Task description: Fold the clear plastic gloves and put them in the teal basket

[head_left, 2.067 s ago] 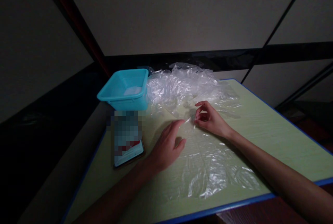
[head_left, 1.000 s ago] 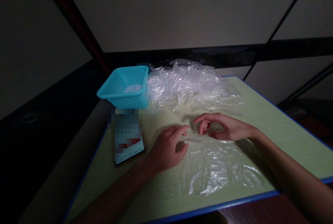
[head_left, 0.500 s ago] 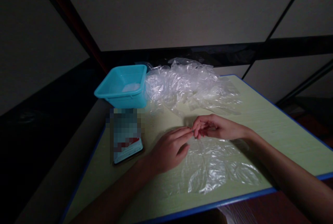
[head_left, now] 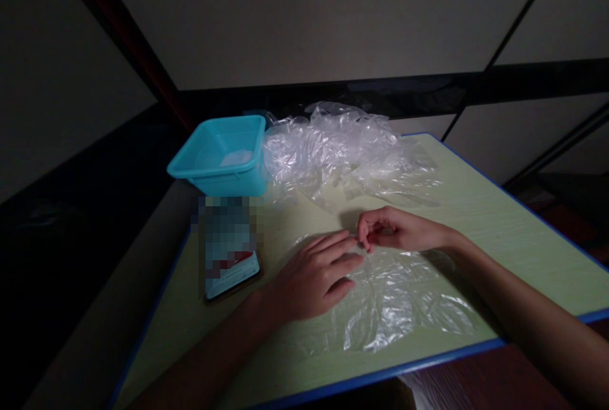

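A clear plastic sheet (head_left: 399, 302) lies flat on the pale green table (head_left: 499, 232) in front of me. My left hand (head_left: 314, 277) rests flat on the sheet's left part, fingers spread and pointing right. My right hand (head_left: 397, 230) is just beyond it, thumb and fingertips pinched on the sheet's far edge. The fingertips of both hands almost touch.
A heap of crumpled clear plastic (head_left: 342, 146) sits at the back of the table. A teal plastic tub (head_left: 219, 156) stands at the back left, with a phone (head_left: 231, 270) lying in front of it. The table has a blue rim and dark surroundings.
My right hand drew back toward me and closed its fingers on the sheet's far edge. My left hand slid right and flattened onto the plastic.
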A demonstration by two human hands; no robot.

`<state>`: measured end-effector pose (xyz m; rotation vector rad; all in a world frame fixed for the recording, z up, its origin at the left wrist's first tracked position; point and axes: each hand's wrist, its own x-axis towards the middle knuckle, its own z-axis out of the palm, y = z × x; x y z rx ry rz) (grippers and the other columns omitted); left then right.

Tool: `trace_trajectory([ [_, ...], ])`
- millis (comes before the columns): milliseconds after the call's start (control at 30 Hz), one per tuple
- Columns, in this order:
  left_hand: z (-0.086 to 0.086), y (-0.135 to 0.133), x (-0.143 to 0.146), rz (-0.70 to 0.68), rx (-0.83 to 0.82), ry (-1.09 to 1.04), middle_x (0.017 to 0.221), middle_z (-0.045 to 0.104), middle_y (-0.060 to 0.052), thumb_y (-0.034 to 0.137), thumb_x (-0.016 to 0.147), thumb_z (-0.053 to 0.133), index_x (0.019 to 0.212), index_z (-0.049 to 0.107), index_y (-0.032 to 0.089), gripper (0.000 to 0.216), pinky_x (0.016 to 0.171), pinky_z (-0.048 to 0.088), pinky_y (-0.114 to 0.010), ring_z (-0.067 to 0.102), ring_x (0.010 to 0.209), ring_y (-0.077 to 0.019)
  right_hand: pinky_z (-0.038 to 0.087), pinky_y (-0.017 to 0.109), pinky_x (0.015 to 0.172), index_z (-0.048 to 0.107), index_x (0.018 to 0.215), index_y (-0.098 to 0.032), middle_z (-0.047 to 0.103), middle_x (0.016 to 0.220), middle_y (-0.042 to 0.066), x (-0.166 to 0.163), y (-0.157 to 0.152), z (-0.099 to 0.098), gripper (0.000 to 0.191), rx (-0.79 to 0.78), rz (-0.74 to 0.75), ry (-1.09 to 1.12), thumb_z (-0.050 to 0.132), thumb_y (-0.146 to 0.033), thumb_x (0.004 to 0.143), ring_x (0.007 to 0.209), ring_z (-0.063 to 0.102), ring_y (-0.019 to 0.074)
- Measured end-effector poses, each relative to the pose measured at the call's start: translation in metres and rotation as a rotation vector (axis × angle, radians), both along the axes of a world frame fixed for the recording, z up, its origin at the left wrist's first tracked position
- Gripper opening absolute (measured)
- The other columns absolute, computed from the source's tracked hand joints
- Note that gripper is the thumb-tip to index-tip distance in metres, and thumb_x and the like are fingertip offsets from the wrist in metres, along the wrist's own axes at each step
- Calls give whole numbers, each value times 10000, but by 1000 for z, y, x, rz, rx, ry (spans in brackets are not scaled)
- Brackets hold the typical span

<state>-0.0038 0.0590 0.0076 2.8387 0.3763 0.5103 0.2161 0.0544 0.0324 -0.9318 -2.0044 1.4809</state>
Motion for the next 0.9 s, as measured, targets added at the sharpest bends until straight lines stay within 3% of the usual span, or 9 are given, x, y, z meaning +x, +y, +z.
trace_trajectory([
  [167, 2, -1, -2, -69, -10, 83, 1310, 466, -129, 367, 840, 535, 1160, 541, 167, 378, 1023, 299, -430, 341, 1267, -264, 429, 225, 604, 545, 764, -144, 539, 667, -26, 1, 1, 0, 154, 43, -6, -89, 454, -20, 776, 629, 521, 80],
  [467, 3, 5, -8, -125, -39, 124, 1379, 369, -148, 407, 831, 541, 1192, 535, 168, 433, 1032, 269, -459, 296, 1288, -281, 429, 226, 604, 544, 762, -143, 541, 676, -23, 2, 2, -1, 163, 42, 5, -87, 453, -7, 765, 636, 525, 83],
  [900, 2, 5, -10, -134, -61, 91, 1356, 411, -133, 393, 824, 558, 1168, 545, 170, 410, 1029, 283, -465, 312, 1282, -270, 438, 245, 614, 539, 770, -153, 554, 695, -16, 6, 4, 0, 106, 35, -72, -71, 472, -71, 779, 639, 536, 89],
])
